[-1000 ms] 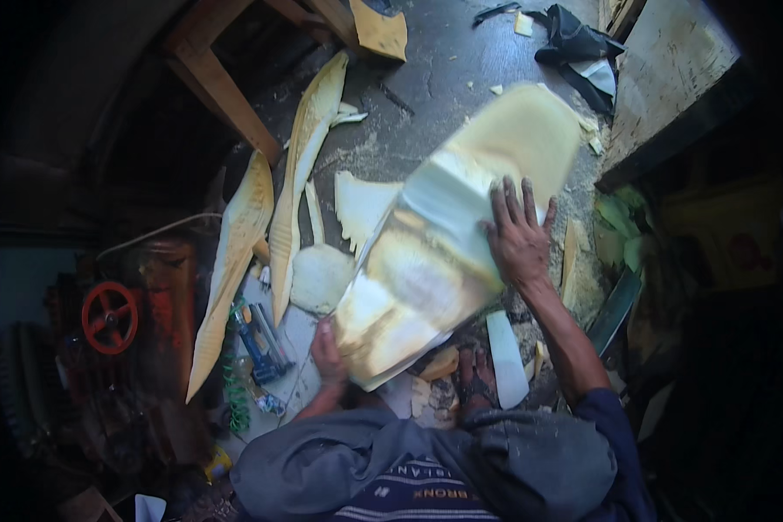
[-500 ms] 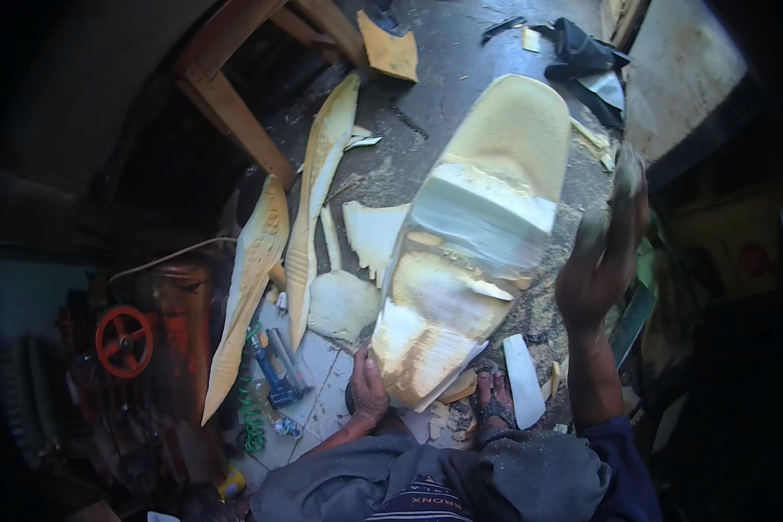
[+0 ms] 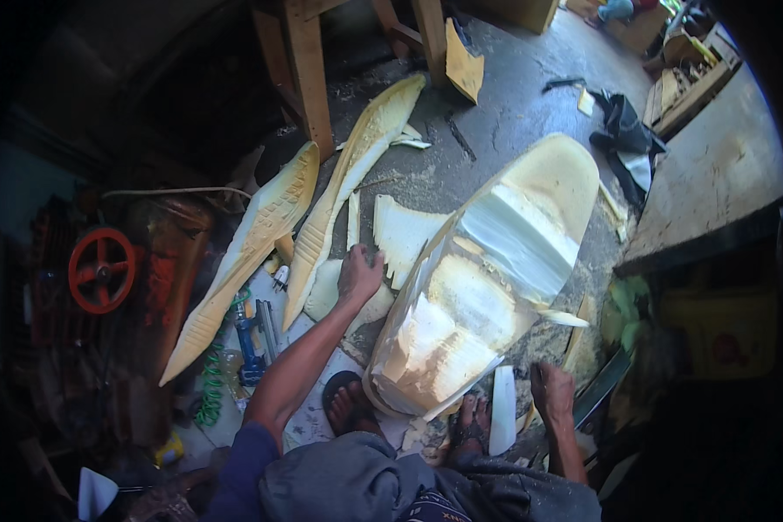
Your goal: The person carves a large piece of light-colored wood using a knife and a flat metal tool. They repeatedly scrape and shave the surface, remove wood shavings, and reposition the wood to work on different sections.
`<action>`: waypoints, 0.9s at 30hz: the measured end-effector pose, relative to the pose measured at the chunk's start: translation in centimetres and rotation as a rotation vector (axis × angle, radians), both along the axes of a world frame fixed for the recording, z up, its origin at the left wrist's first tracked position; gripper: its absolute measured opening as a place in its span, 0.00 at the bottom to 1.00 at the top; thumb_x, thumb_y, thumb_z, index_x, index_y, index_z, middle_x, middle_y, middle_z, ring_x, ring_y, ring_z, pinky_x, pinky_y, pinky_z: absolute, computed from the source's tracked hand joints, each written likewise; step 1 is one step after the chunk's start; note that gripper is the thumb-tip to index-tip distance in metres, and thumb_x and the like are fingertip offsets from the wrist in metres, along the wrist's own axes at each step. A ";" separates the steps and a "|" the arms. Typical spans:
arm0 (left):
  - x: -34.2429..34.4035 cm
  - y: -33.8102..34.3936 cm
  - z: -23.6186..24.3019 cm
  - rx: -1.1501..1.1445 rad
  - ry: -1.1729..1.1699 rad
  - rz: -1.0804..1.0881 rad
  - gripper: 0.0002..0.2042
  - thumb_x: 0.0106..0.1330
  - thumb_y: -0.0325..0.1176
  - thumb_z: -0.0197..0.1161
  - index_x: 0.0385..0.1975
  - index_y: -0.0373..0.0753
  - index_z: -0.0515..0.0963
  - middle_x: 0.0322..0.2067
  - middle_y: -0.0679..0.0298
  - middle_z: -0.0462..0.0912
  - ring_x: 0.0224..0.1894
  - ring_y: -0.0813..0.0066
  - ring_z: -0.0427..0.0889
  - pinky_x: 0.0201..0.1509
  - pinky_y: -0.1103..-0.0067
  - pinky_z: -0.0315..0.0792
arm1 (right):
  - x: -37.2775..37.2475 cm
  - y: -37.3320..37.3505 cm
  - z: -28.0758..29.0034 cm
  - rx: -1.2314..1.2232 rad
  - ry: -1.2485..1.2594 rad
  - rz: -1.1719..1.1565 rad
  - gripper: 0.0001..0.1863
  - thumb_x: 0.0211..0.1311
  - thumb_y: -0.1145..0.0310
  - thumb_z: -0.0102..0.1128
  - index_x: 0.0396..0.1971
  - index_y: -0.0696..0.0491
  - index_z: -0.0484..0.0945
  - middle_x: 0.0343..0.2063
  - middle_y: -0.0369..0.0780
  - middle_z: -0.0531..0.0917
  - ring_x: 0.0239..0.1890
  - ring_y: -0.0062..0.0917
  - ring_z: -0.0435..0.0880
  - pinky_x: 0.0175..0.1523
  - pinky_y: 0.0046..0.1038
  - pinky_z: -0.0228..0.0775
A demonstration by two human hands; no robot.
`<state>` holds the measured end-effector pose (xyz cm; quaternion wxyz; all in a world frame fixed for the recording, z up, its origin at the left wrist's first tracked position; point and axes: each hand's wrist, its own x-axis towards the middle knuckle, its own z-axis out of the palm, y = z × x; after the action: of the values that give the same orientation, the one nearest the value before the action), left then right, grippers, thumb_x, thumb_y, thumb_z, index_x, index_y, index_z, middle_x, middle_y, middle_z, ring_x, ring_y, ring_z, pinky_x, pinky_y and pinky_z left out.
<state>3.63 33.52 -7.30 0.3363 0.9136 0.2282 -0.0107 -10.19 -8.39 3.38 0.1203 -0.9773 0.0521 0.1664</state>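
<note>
Left hand (image 3: 359, 271): fingers curled, placed over a rounded foam scrap (image 3: 326, 294); whether it touches or grasps anything cannot be told. Right hand (image 3: 552, 390): fingers curled in, held low over the littered floor; whether anything is inside cannot be told. Foam block (image 3: 483, 291), one, long and shaped, cream with a pale blue-white band across: lying between the two hands, apart from both, its rounded end slanting away beyond the right hand, its near end close to the feet. White sliver (image 3: 565, 319), one: sticking out from the block's right edge, just beyond the right hand. Pale strip (image 3: 502, 411), one, flat: just left of the right hand. Green strip (image 3: 604, 386), one, dark: right of the right hand. Jagged foam sheet (image 3: 406, 233), one: just beyond and right of the left hand, next to the block. Long foam pieces, two, ribbed and tapering: the nearer (image 3: 350, 183) just left of the left hand and reaching beyond it, the other (image 3: 239, 265) farther left. Blue tool (image 3: 249, 344), one, and green coiled hose (image 3: 210, 389), one: left of the left hand and nearer the body. Red wheel (image 3: 102, 271), one, spoked: well left of the left hand. Wooden legs (image 3: 307, 83), several: well beyond the left hand. Black cloth (image 3: 625, 130), crumpled: well beyond the right hand.
</note>
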 end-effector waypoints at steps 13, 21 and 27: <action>2.6 10.7 14.7 -0.392 -0.844 0.364 0.23 0.73 0.39 0.68 0.55 0.23 0.76 0.45 0.48 0.86 0.41 0.63 0.87 0.46 0.70 0.83 | -6.7 -0.6 2.6 0.183 0.224 -0.222 0.15 0.65 0.66 0.61 0.49 0.55 0.85 0.30 0.55 0.86 0.37 0.53 0.87 0.45 0.47 0.78; -9.0 0.9 12.0 -0.294 0.025 -0.190 0.30 0.79 0.50 0.56 0.74 0.38 0.65 0.67 0.50 0.76 0.64 0.61 0.79 0.69 0.72 0.69 | 5.1 4.1 3.3 0.448 -0.675 -0.112 0.29 0.67 0.71 0.63 0.68 0.58 0.72 0.70 0.53 0.71 0.74 0.50 0.66 0.77 0.50 0.54; -14.7 -7.0 8.0 -0.632 0.017 -0.386 0.41 0.77 0.47 0.57 0.79 0.32 0.46 0.77 0.44 0.54 0.78 0.56 0.56 0.80 0.68 0.50 | 7.1 8.1 -0.2 0.178 -0.251 0.274 0.33 0.76 0.54 0.54 0.77 0.44 0.60 0.80 0.47 0.52 0.82 0.46 0.42 0.81 0.59 0.26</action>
<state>-11.07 26.47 0.70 0.5916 0.7909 0.0398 -0.1515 -3.10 -0.25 3.17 0.1879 -0.9739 -0.1115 0.0621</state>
